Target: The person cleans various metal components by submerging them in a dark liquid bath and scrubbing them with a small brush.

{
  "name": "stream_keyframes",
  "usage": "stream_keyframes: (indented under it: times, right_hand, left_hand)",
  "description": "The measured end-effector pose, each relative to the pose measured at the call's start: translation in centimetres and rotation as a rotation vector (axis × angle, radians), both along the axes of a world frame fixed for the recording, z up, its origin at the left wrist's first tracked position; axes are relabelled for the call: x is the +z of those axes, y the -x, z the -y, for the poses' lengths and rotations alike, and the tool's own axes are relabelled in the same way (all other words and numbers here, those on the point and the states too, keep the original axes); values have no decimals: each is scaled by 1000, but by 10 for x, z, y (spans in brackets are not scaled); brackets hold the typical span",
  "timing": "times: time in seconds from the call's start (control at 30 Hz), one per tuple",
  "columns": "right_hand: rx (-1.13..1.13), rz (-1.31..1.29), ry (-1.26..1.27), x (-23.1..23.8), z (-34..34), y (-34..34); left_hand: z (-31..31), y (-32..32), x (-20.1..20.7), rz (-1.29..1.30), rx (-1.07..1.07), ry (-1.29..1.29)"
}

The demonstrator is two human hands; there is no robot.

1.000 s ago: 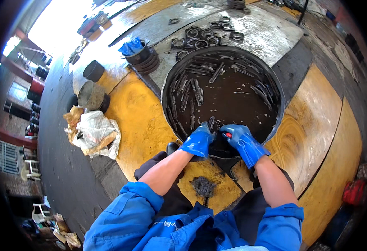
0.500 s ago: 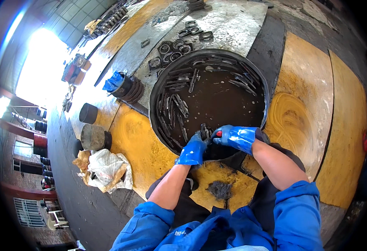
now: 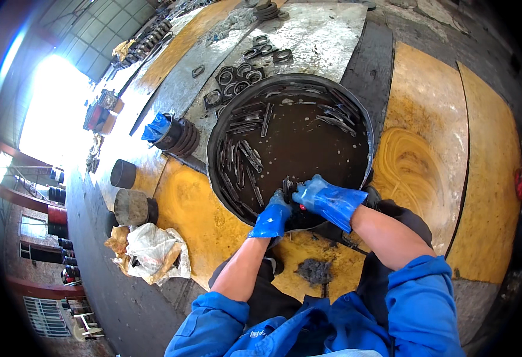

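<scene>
Both my hands wear blue rubber gloves and meet over the near edge of a large round black tub (image 3: pixel 368 128) of dark, murky liquid. My left hand (image 3: pixel 274 212) is closed on a dark, wet, ring-like metal part (image 3: pixel 288 186), seen nearly edge-on. Close beside it, my right hand (image 3: pixel 326 195) curls its fingers over a small red-ended thing (image 3: pixel 302 207); most of that thing is hidden, so its kind cannot be told. Several similar dark parts (image 3: pixel 250 156) lean in the liquid along the tub's left, and more (image 3: pixel 336 119) lie at its far right.
Dark rings (image 3: pixel 235 78) lie on the floor beyond the tub. A stack of rings with blue plastic (image 3: pixel 157 128) stands to the left, near metal cans (image 3: pixel 131 207) and a crumpled white sack (image 3: pixel 154 250). Yellow-stained boards (image 3: pixel 430 113) cover the floor at right.
My right hand has turned over and its fingers have come toward the dark part. The red-ended thing has moved lower and left. My left hand stays close to its place.
</scene>
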State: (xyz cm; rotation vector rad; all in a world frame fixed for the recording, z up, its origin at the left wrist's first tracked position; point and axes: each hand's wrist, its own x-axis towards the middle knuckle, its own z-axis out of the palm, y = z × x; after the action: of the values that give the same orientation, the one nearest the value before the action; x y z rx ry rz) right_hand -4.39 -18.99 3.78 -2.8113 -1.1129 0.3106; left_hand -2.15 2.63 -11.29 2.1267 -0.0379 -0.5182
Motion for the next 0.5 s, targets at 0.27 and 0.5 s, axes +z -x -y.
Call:
stream_keyframes:
  times: [0.27, 0.5]
  right_hand:
    - [-348, -442, -339, -15, 21, -8]
    - [-528, -672, -700, 18, 46, -7]
  left_hand:
    - [28, 0, 62, -159, -46, -96]
    - [37, 7, 170, -327, -101, 353]
